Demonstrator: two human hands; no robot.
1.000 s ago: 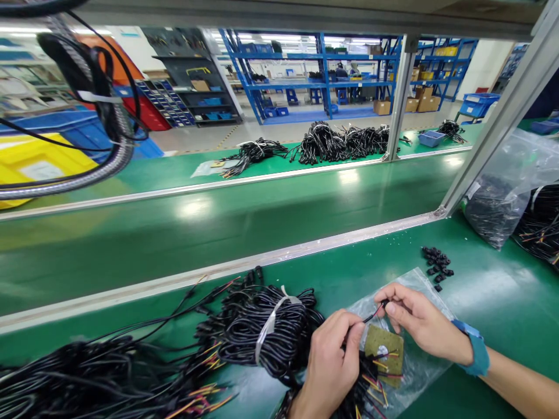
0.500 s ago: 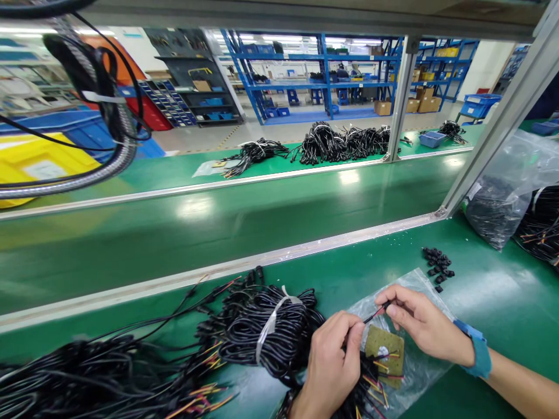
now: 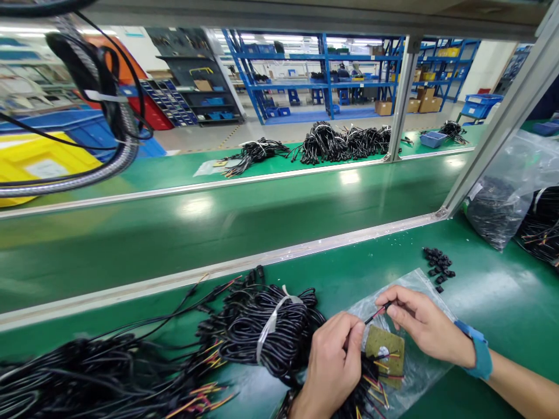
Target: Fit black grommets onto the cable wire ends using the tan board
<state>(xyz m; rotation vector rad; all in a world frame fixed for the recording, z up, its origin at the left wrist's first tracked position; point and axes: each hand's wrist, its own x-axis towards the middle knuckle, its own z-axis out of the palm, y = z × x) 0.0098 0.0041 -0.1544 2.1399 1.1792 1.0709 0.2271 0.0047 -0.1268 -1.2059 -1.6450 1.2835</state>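
Note:
My left hand (image 3: 334, 361) pinches the black sheath of a cable (image 3: 370, 319) close to its end. Thin wires, one of them red, run from the sheath toward my right hand (image 3: 421, 326). Its thumb and forefinger are closed on a small black cap (image 3: 386, 305) at the wires' tips. Under my hands lie a clear plastic bag (image 3: 425, 372) and a yellowish-brown square pad (image 3: 384, 349). Coloured wire ends (image 3: 379, 381) spread over the pad. Left of my left hand sits a coil of black cable (image 3: 244, 331) tied with a white band.
Loose black cables (image 3: 109, 378) cover the bench's left part. Small black caps (image 3: 439, 265) lie in a pile beyond my right hand. A metal rail (image 3: 262, 259) edges the green belt (image 3: 262, 212). At right, a metal post (image 3: 493, 116) stands by a plastic bag of dark parts (image 3: 498, 203).

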